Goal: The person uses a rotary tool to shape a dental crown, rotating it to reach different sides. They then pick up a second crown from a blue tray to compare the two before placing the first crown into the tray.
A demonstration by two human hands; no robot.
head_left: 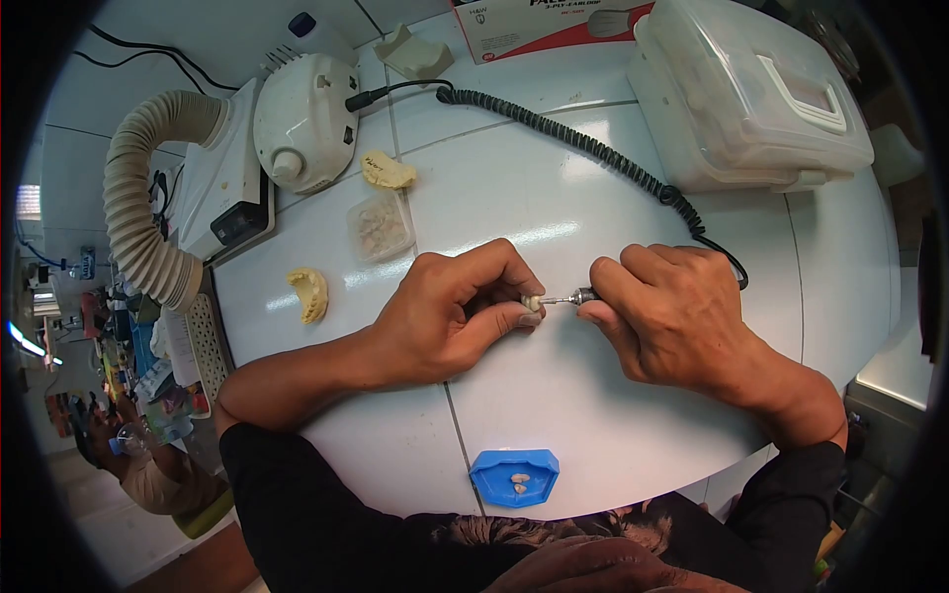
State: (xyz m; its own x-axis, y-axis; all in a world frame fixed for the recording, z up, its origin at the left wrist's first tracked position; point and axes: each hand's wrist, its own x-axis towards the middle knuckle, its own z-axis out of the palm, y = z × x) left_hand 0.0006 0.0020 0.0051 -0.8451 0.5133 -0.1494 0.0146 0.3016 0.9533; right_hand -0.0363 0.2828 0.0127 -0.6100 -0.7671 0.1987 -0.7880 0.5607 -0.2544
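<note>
Between the thumb and fingers of my left hand (460, 311) is a small tooth-coloured dental crown (532, 301). My right hand (677, 311) is wrapped round a dental handpiece (585, 296), whose thin metal bur (559, 299) points left and meets the crown. A black coiled cord (583, 138) runs from behind my right hand up to a white control unit (308, 124). Nearer my body, a blue tray (484, 481) holds a few small tooth-coloured pieces (520, 480).
Two yellowish dental casts, one upper (388, 170) and one lower (309, 295), lie left of centre near a small clear box (381, 227). A ribbed hose (133, 188) arches at the left. A translucent case (746, 94) stands back right. Another person (163, 474) sits far left.
</note>
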